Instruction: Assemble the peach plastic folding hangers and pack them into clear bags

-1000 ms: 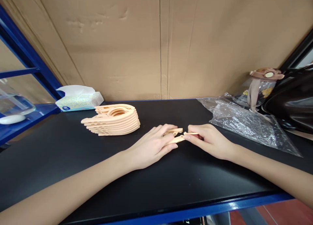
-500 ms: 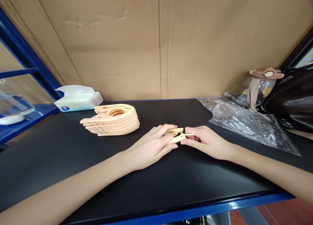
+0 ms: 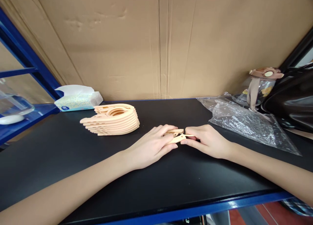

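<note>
My left hand lies over a beige plastic folding hanger, its fingers wrapped round the piece and hiding most of it. Two arms of the hanger stick out past the fingertips, close above the black tabletop. At the right end, my right hand pinches a thin beige part of the same hanger between thumb and fingers. Left of my hands stands a neat stack of several matching beige folding hangers, untouched.
A tissue pack sits at the back left beside a blue frame. Crumpled clear plastic covers the right side, near a bottle with a brown lid and a shiny black bag. Cardboard walls the back.
Almost nothing differs. Both hands keep their grip on the hanger, the right hand shifted only very slightly. Patterned cloth now shows below the table's right edge.
</note>
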A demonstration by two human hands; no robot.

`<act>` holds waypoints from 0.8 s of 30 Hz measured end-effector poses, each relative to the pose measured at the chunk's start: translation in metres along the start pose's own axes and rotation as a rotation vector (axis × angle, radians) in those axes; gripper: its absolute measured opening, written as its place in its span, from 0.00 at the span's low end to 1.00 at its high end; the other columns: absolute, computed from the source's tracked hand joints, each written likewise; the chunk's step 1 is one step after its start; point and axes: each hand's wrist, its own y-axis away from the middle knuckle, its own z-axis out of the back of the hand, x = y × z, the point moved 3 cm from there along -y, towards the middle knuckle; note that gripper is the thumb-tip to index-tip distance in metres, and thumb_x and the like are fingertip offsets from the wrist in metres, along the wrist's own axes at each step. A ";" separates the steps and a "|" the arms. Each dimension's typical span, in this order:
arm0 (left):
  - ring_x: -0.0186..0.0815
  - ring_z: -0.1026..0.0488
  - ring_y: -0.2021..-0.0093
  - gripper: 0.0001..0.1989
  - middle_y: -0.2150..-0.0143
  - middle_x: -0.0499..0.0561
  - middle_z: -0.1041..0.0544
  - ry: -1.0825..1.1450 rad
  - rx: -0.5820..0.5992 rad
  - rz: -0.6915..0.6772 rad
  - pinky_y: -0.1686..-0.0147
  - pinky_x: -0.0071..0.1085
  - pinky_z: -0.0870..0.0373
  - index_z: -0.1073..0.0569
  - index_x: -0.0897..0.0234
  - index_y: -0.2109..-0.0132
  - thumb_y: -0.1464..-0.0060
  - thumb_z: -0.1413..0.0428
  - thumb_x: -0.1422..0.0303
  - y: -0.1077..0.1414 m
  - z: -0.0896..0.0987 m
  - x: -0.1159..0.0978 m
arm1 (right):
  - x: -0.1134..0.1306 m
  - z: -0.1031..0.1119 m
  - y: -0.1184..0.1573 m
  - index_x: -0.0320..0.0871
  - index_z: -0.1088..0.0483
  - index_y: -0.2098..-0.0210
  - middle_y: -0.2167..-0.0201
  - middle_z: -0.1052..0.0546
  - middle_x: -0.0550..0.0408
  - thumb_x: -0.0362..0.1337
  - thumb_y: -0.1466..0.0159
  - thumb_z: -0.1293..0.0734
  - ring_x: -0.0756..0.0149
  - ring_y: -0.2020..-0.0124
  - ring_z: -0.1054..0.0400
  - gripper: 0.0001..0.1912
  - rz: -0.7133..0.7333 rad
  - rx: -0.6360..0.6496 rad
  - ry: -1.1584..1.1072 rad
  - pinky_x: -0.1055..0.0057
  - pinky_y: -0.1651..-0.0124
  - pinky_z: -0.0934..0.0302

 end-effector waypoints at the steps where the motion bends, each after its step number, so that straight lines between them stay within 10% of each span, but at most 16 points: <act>1: 0.40 0.36 0.48 0.13 0.40 0.53 0.37 0.002 0.002 0.001 0.47 0.39 0.37 0.32 0.61 0.49 0.33 0.57 0.65 0.000 0.000 0.000 | 0.000 0.000 0.000 0.43 0.46 0.76 0.80 0.38 0.62 0.49 0.31 0.44 0.75 0.80 0.47 0.21 0.004 -0.002 0.023 0.75 0.75 0.54; 24: 0.40 0.34 0.49 0.16 0.43 0.52 0.34 0.034 0.029 0.023 0.48 0.39 0.37 0.34 0.56 0.43 0.33 0.58 0.65 -0.001 0.002 -0.001 | 0.009 0.005 0.002 0.41 0.35 0.74 0.76 0.35 0.57 0.44 0.30 0.45 0.71 0.76 0.43 0.20 0.198 -0.162 0.396 0.72 0.72 0.52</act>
